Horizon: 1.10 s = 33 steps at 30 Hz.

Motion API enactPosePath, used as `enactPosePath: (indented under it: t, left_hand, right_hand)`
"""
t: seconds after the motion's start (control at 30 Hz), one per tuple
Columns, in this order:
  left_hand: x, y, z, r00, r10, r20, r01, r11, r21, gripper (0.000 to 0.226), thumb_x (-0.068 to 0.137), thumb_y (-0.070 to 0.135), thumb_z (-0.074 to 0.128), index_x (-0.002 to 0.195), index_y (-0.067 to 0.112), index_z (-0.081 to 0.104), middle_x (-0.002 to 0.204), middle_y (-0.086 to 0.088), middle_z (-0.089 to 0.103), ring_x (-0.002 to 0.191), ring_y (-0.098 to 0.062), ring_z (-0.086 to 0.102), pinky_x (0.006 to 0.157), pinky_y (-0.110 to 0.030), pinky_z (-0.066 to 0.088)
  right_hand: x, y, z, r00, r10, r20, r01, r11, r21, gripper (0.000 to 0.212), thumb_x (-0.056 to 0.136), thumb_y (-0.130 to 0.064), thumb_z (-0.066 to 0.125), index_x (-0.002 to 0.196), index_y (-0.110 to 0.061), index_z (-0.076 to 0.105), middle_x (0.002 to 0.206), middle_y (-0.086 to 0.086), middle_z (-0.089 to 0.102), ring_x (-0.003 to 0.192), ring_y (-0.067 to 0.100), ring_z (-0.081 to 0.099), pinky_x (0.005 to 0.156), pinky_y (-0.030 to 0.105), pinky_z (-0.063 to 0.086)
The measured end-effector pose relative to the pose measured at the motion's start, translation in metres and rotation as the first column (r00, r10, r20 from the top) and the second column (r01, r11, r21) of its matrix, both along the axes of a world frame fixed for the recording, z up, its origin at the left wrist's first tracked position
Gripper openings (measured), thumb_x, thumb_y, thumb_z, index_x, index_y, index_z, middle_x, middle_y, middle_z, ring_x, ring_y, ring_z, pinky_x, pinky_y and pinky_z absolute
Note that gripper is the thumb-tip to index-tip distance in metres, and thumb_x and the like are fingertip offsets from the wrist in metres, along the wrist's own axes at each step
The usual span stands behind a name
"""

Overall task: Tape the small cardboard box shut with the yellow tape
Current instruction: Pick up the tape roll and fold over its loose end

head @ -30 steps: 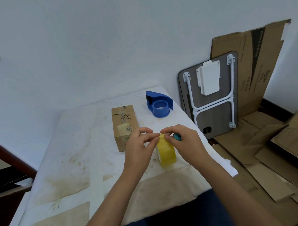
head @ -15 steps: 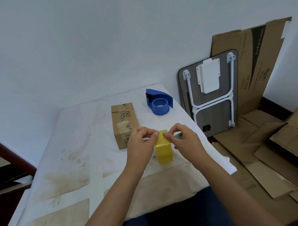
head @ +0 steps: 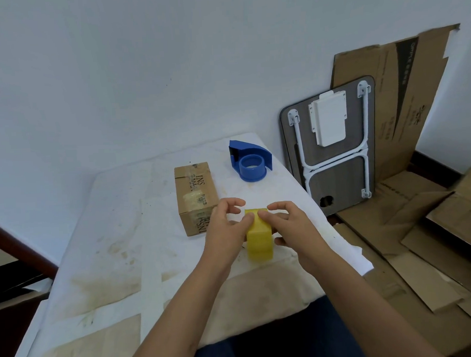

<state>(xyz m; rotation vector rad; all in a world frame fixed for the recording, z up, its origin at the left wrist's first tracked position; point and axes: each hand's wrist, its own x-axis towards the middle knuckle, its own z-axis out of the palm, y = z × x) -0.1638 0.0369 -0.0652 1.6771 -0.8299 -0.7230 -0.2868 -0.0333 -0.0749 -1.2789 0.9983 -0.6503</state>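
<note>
Tape (head: 259,238): upright on bench (head: 118,237), my left hand (head: 226,232) and right hand (head: 293,229) pinching its top, fingers closed. Box (head: 196,195): just left, untouched.

Yellow tape roll (head: 259,240) stands on edge btwn both hands, gripped at its upper sides, fingertips meeting on top. Small cardboard box (head: 197,197), brown w/ black print, lies flat just left of the grip, behind it, flaps closed.

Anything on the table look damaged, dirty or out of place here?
The white table cover is blotched with yellow-brown stains, and the small cardboard box carries patches of old tape. The blue dispenser sits empty, with no roll loaded.
</note>
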Motion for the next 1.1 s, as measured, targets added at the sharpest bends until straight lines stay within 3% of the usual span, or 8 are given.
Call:
enactPosePath:
  t: [0.13,0.33,0.5,0.63,0.73,0.83,0.93,1.1]
  left_hand:
    - [-0.001,0.000,0.002,0.997,-0.044,0.067,0.043,0.999,0.020,0.012,0.091,0.014,0.057,0.094,0.025,0.055,0.098,-0.002,0.052,0.086,-0.029,0.065,0.069,-0.046,0.062]
    - [0.010,-0.004,0.003,0.999,-0.036,0.032,0.035,0.999,0.018,0.014,0.093,0.026,0.060,0.099,0.014,0.056,0.103,-0.010,0.056,0.069,-0.015,0.068,0.066,-0.033,0.062]
    - [0.033,-0.004,0.012,0.999,0.013,0.047,-0.013,1.000,0.011,0.011,0.096,0.023,0.055,0.100,0.013,0.057,0.114,-0.014,0.055,0.066,-0.012,0.067,0.066,-0.026,0.061]
    - [0.051,0.002,0.020,0.997,0.074,0.031,-0.074,0.997,0.006,0.011,0.096,0.024,0.055,0.100,0.014,0.055,0.110,-0.024,0.061,0.067,-0.019,0.068,0.051,-0.012,0.051]
    - [0.067,0.009,0.021,0.989,0.142,0.042,-0.142,0.990,-0.012,0.010,0.095,0.028,0.056,0.098,0.019,0.056,0.113,-0.011,0.060,0.070,-0.017,0.072,0.052,-0.014,0.048]
    - [0.079,0.015,0.021,0.983,0.184,0.022,-0.183,0.982,-0.045,0.007,0.095,0.028,0.058,0.094,0.021,0.055,0.120,-0.007,0.056,0.072,-0.017,0.074,0.053,-0.011,0.050]
    - [0.086,0.018,0.019,0.980,0.197,0.020,-0.196,0.979,-0.047,0.005,0.096,0.023,0.056,0.092,0.021,0.055,0.121,-0.012,0.055,0.068,-0.016,0.072,0.051,-0.008,0.049]
    - [0.087,0.017,0.014,0.979,0.202,0.016,-0.201,0.978,-0.054,0.003,0.097,0.021,0.055,0.095,0.019,0.056,0.121,-0.010,0.054,0.065,-0.011,0.070,0.056,-0.013,0.053]
  right_hand:
    - [0.002,0.000,-0.002,0.999,-0.039,-0.007,0.039,0.999,-0.028,0.026,0.086,-0.029,0.068,0.108,-0.020,0.057,0.096,0.008,0.069,0.092,0.020,0.064,0.083,0.041,0.055]
    - [-0.003,-0.011,0.002,0.993,-0.073,-0.088,0.045,0.957,-0.286,0.016,0.086,-0.025,0.067,0.095,-0.021,0.055,0.067,-0.006,0.065,0.071,0.013,0.057,0.070,0.032,0.048]
    - [0.000,-0.043,0.003,0.866,-0.249,-0.433,-0.188,0.641,-0.744,0.025,0.088,-0.027,0.061,0.109,-0.023,0.048,0.088,-0.005,0.061,0.081,0.018,0.058,0.066,0.035,0.051]
    - [0.014,-0.062,-0.011,0.740,-0.307,-0.598,-0.391,0.527,-0.755,0.024,0.090,-0.024,0.052,0.114,-0.024,0.048,0.099,-0.002,0.060,0.091,0.021,0.056,0.060,0.031,0.045]
    - [0.026,-0.063,-0.020,0.685,-0.279,-0.673,-0.490,0.507,-0.709,0.021,0.090,-0.021,0.051,0.111,-0.020,0.051,0.102,0.002,0.057,0.096,0.023,0.053,0.062,0.030,0.039]
    - [0.031,-0.068,-0.018,0.684,-0.193,-0.703,-0.511,0.562,-0.651,0.013,0.089,-0.025,0.055,0.101,-0.019,0.055,0.097,0.001,0.059,0.095,0.023,0.055,0.065,0.032,0.045]
    - [0.026,-0.076,0.000,0.835,-0.063,-0.546,-0.309,0.769,-0.560,0.021,0.088,-0.035,0.061,0.100,-0.018,0.061,0.092,-0.003,0.064,0.088,0.018,0.059,0.070,0.032,0.049]
    - [0.024,-0.098,0.017,0.953,0.004,-0.303,-0.071,0.975,-0.211,0.017,0.089,-0.003,0.051,0.091,-0.019,0.057,0.106,0.007,0.059,0.092,0.020,0.057,0.072,0.031,0.051]
